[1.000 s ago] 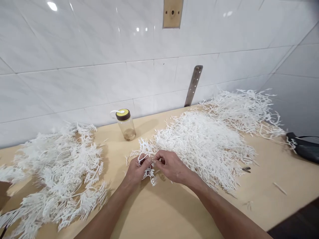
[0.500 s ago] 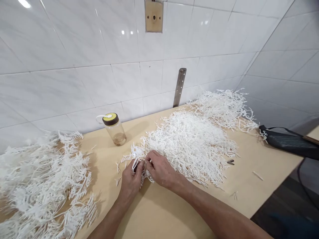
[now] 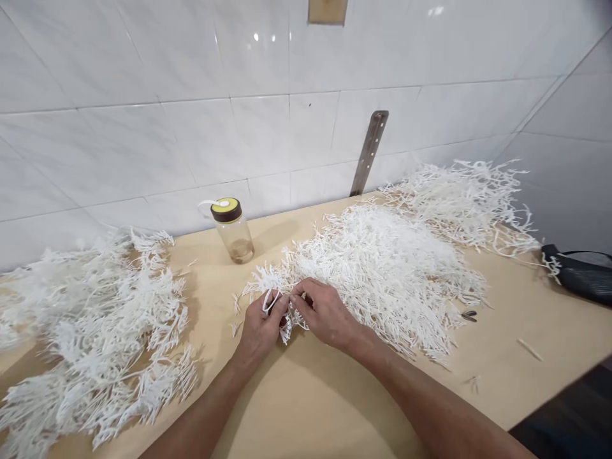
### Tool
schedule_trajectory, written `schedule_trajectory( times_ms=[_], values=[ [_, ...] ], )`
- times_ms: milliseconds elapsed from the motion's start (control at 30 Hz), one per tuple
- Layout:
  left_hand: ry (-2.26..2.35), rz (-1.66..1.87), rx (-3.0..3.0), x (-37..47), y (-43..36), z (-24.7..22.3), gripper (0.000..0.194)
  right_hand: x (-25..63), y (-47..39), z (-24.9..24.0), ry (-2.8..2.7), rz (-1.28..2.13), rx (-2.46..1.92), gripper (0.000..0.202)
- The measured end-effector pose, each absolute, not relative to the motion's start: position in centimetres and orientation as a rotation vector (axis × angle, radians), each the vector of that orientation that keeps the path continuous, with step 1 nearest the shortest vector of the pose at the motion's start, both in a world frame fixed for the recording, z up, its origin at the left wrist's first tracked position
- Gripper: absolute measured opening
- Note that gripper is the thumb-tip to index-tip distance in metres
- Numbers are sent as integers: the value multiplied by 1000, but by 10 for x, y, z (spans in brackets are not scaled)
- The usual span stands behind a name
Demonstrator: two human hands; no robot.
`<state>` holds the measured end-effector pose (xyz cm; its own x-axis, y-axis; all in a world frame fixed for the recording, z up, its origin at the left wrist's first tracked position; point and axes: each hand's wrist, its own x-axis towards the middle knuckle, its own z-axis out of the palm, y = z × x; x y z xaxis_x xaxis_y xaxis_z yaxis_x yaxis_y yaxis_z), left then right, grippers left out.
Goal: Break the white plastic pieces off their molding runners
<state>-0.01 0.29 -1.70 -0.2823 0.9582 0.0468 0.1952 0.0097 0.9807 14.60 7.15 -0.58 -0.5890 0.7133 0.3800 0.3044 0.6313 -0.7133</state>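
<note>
- Clamping a white, branching, stringy sprig [image 3: 285, 333], lower centre: the left hand [image 3: 262, 326].
- Right hand [image 3: 325, 312] close beside; whether it grips, I can't tell.
- Clear, yellow-and-brown-lidded, cylindrical bottle [image 3: 233, 237], left of centre: brownish contents [image 3: 241, 251] at bottom.

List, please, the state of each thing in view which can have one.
Left hand: closed on white strands
Right hand: pinched, grip unclear
Jar: standing upright
Lid: on the jar
Left heap: loose, spread out
Middle heap: loose, spread out
Metal strip: standing
</note>
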Motion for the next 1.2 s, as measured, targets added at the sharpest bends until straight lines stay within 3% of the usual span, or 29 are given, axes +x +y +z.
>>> schedule_trajectory(
  times_ms=[200, 567, 967, 1200],
  values=[
    [1536, 1314, 1180, 1, 3, -18, 33, 147, 73, -7, -2228, 860, -857, 12],
    [1717, 1257, 1365, -1, 6, -21, 31, 140, 62, -13, -2283, 698, -952, 11],
    [1604, 1373, 1282, 0, 1, -24, 30, 152, 80, -9, -2099, 491, -1184, 11],
    [1520, 1425, 1076, 6, -1, -10, 40, 154, 74, -5, -2045, 479, -968, 8]
  ],
)
